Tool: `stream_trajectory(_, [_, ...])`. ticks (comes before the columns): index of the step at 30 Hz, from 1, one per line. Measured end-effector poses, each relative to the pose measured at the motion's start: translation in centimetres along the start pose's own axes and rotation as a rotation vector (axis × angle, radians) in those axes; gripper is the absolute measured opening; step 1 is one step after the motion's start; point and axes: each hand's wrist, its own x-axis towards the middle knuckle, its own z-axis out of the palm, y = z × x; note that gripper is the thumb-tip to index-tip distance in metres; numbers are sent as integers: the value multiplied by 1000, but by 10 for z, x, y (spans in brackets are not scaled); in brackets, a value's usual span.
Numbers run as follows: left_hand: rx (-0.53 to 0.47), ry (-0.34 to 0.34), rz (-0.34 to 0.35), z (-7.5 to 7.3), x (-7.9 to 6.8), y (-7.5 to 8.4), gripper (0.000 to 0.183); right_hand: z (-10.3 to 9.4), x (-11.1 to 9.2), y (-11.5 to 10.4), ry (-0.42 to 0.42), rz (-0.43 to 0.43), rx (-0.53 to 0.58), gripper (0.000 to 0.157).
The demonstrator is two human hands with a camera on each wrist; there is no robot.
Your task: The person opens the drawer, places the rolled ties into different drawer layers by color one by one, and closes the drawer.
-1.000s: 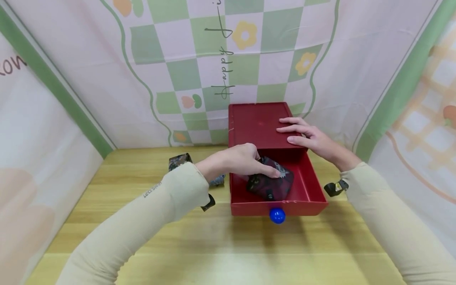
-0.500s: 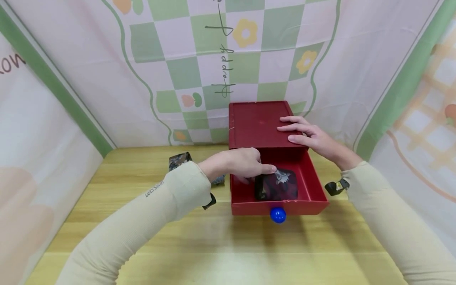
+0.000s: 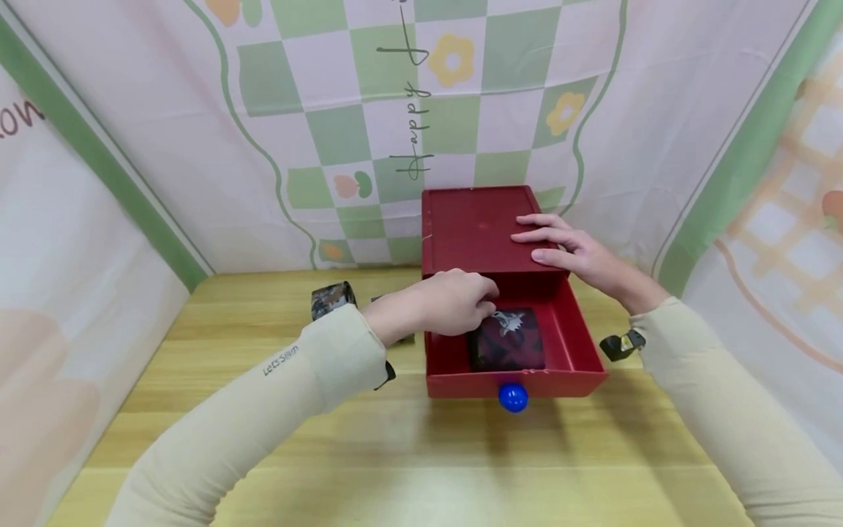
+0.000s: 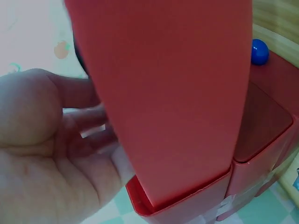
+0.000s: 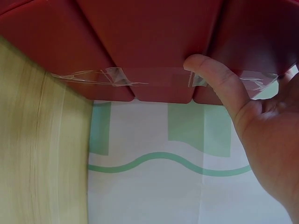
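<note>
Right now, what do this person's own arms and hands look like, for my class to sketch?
The long, cream fabric left sleeve has small dark lettering; the matching right sleeve shows none. A small black object shows at each wrist. The left hand and right hand are gloveless.

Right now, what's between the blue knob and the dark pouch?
Only the drawer's red front wall. The head view shows the dark pouch lying inside, the blue knob on its outer face.

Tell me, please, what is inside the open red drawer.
A patterned pouch lies in the drawer. The left grip hides part of the drawer's left side; the box hides its back from view.
</note>
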Motion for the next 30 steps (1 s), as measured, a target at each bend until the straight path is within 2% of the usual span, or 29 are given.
stream_trajectory(5, [-60,-85,71,-3,-2,-4,38,0,0,-1,1,-5,-12,34])
stream_trajectory(8, [-65,-121,81,-3,-3,-6,41,0,0,-1,0,-6,-19,34])
stream_trajectory(15, [-40,-152,68,-3,-4,-7,44,0,0,-2,-2,0,-24,34])
stream_trajectory(19, [-45,-141,60,-4,-5,-7,44,0,0,0,0,-2,-28,34])
stream_trajectory(23, [-54,-82,72,-7,-13,-8,43,0,0,1,-1,-3,-23,34])
stream_trajectory(26, [-65,-2,103,-10,-24,-7,41,0,0,0,-3,-2,-16,34])
stream_trajectory(28, [-72,96,152,-11,-36,-5,38,0,0,0,-4,-3,-18,34])
stream_trajectory(30, [-109,225,225,-9,-49,-4,34,0,0,-2,-5,-3,-22,34])
